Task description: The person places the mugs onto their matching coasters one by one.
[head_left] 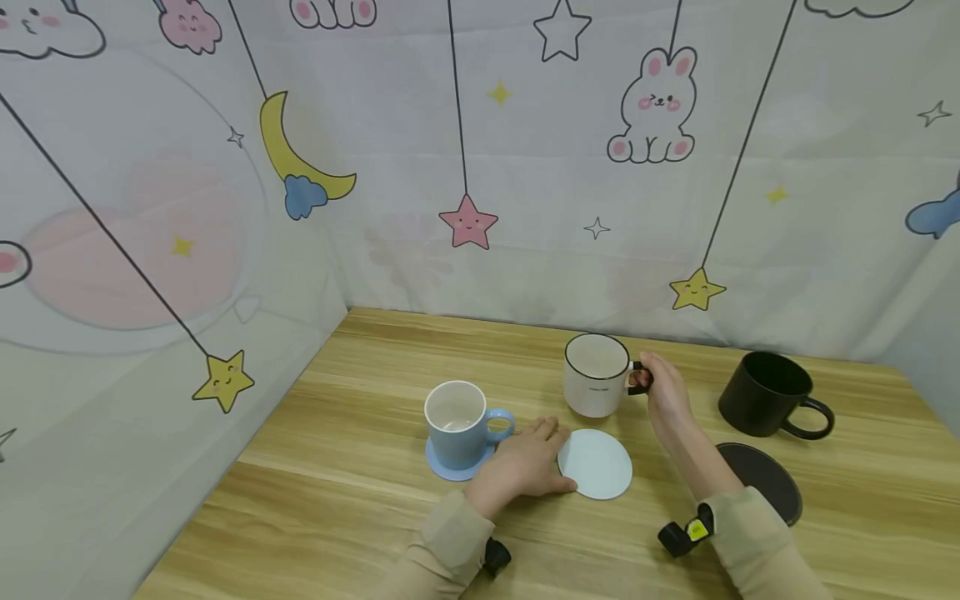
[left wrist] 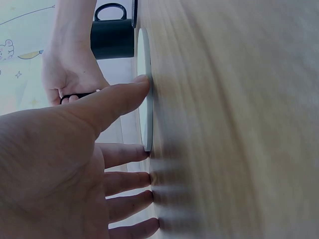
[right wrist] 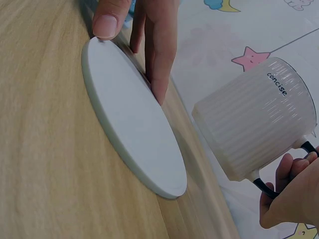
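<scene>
My right hand (head_left: 666, 390) grips the black handle of a white mug (head_left: 592, 387) with a dark rim. In the right wrist view the mug (right wrist: 259, 117), ribbed and lettered "concise", hangs above the table, apart from it. A round white coaster (head_left: 595, 464) lies flat on the wood, just in front of the mug. At the coaster's left edge is my left hand (head_left: 528, 462), palm down with fingers spread. Its thumb (left wrist: 132, 94) and index fingertip touch the coaster's rim (left wrist: 144, 129); the other fingertips rest on the table.
Left of my left hand, a blue mug (head_left: 456, 437) stands on a blue coaster (head_left: 442, 473). A black mug (head_left: 757, 396) is at the right, beside a black round coaster (head_left: 772, 483) partly behind my right forearm. Patterned cloth (head_left: 525, 275) hangs behind the wooden table (head_left: 315, 483).
</scene>
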Motion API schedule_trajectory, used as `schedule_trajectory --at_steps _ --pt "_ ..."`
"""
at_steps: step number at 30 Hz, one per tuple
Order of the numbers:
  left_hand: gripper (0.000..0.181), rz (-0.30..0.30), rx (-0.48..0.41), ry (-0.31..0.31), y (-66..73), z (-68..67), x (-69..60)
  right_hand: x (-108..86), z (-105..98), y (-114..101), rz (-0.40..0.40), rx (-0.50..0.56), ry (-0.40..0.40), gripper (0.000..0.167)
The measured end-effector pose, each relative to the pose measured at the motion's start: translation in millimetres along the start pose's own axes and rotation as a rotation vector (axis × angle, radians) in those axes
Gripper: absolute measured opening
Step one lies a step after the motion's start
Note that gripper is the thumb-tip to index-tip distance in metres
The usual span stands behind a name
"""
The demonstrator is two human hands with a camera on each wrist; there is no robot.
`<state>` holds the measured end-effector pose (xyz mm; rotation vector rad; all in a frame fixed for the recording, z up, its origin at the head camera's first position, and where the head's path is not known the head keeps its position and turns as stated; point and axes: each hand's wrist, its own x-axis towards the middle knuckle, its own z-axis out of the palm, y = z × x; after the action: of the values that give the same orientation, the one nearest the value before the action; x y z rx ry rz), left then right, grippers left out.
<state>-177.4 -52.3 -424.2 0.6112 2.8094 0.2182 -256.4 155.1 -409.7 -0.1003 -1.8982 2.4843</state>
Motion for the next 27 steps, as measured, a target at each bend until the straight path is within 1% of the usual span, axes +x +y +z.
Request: schedule_trajectory --at_steps 5,12,19,27 --pt "0.078 -0.001 0.0 0.0 0.3 -1.7 -0.1 -2.3 -2 0 0.001 0.01 -0.007 0.04" --pt "0.078 -0.002 0.002 -0.004 1.0 -2.6 -1.5 -7.3 -3 4 -0.014 -0.004 -0.006 0.042" --pt "0.077 0.003 0.003 0.001 0.8 -1.9 -1.7 -10.5 -4 8 -0.013 -0.003 0.0 0.042" --pt "0.078 0.014 0.002 0.01 0.1 -0.1 -0.5 -13.4 -4 7 -0.015 -0.003 -0.005 0.043"
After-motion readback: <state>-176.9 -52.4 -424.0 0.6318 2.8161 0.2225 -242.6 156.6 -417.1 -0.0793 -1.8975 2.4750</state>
